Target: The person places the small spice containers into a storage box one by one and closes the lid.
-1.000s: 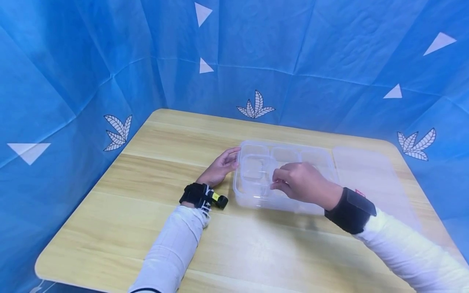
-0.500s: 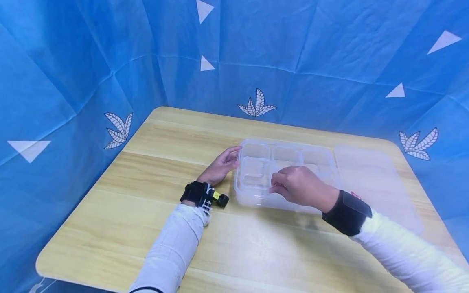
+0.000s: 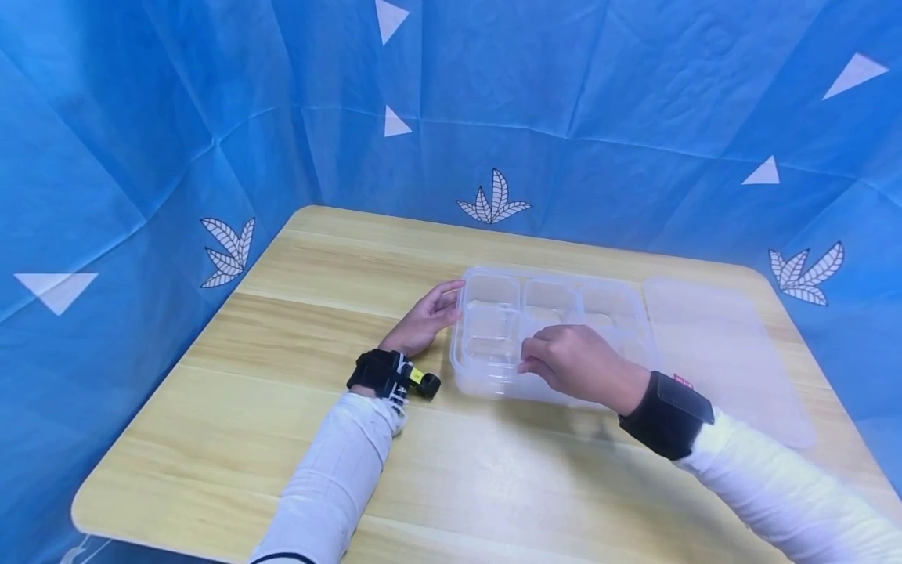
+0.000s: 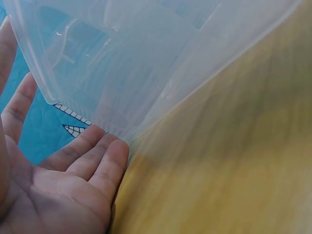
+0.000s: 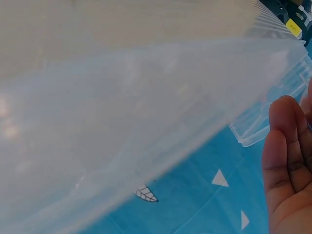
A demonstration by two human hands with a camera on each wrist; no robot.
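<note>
A large clear plastic box (image 3: 564,394) with several small clear inner boxes stands on the table. At its left end my left hand (image 3: 423,319) rests against the outer wall, fingers extended along the corner in the left wrist view. My right hand (image 3: 588,362) is over the front half, thumb and fingers curled together. It appears to pinch the right rim of the front-left small clear box (image 3: 489,333). In the right wrist view, part of a small clear box (image 5: 251,129) shows beyond the large box's rim. The contact itself is hidden by the fingers.
A flat translucent lid (image 3: 733,352) with a red label lies right of the box, partly under the right forearm. The wooden table (image 3: 296,399) has rounded corners. A blue patterned curtain (image 3: 493,78) hangs behind and at the left.
The front-left small box has moved down and now sits lower in the large box. My right hand has shifted slightly toward me with it. My left hand stays in place.
</note>
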